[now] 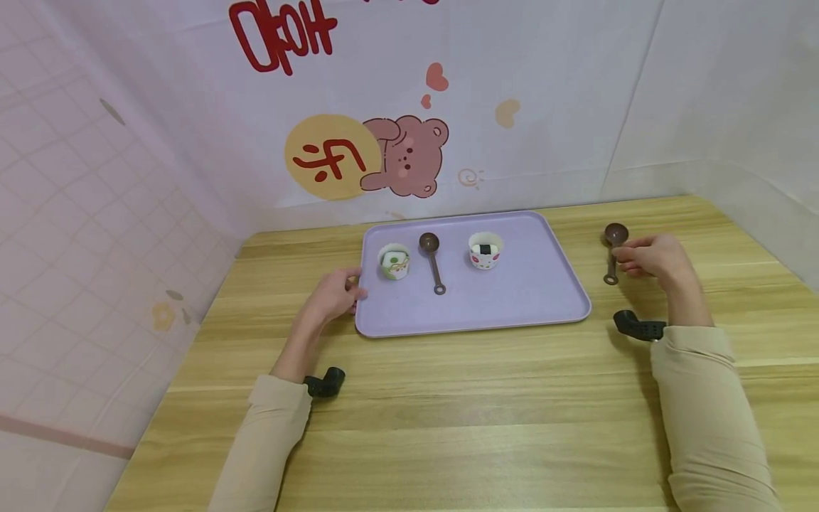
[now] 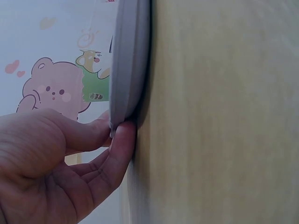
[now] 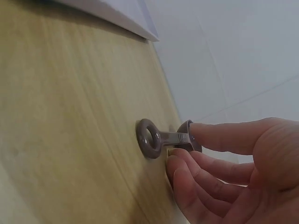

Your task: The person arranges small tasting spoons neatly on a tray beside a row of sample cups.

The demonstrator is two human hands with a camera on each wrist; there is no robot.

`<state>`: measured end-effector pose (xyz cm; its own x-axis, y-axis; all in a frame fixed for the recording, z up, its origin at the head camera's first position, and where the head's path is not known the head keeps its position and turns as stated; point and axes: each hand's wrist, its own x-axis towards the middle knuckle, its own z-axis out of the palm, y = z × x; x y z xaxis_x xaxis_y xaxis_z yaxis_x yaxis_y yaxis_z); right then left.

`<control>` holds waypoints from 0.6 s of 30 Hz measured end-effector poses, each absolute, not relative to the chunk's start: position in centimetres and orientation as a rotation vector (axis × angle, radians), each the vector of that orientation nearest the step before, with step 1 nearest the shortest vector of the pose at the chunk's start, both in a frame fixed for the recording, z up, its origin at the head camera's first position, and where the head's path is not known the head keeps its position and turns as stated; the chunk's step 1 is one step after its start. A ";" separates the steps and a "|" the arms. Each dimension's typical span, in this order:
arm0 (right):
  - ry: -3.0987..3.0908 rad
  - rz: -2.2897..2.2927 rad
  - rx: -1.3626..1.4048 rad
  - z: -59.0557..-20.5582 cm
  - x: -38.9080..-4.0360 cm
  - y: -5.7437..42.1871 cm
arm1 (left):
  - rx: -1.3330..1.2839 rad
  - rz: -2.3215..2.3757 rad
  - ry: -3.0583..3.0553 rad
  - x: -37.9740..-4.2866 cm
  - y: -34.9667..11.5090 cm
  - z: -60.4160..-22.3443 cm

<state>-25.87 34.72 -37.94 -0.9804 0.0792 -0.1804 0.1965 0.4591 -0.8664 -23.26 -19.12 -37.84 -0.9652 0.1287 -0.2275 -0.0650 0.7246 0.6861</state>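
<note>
At the left edge of a purple tray (image 1: 505, 306), my left hand (image 1: 333, 291) pinches the rim, thumb on one side and curled fingers under it, as the left wrist view shows close up. On the tray lie a small cup with a green-and-white top (image 1: 394, 263), a brown measuring spoon (image 1: 434, 267) and a second small cup holding a rice-ball shape (image 1: 485, 252). To the right of the tray, my right hand (image 1: 655, 257) pinches the handle of another brown measuring spoon (image 1: 616, 233). Its ring end (image 3: 148, 138) appears close to the tabletop in the right wrist view.
The wooden table (image 1: 473, 412) extends in front of the tray and to both sides. A white cloth with a printed bear (image 1: 412, 160) hangs behind the table's back edge. Black wrist mounts (image 1: 640, 327) sit by both sleeves.
</note>
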 end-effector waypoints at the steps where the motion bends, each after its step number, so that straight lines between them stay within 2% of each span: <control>1: 2.594 -1.547 0.253 -37.9 -25.9 34.6 | 0.046 1.077 2.669 -23.2 -19.1 -37.8; 18: 2.681 -1.476 0.325 -38.3 -26.4 33.9 | 0.053 1.071 2.679 -23.4 -19.2 -37.9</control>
<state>-26.42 33.92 -38.26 -0.9757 0.1529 -0.1570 0.2145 0.5178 -0.8282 -23.36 -19.21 -37.87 -0.9667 0.1278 -0.2217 -0.0602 0.7284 0.6825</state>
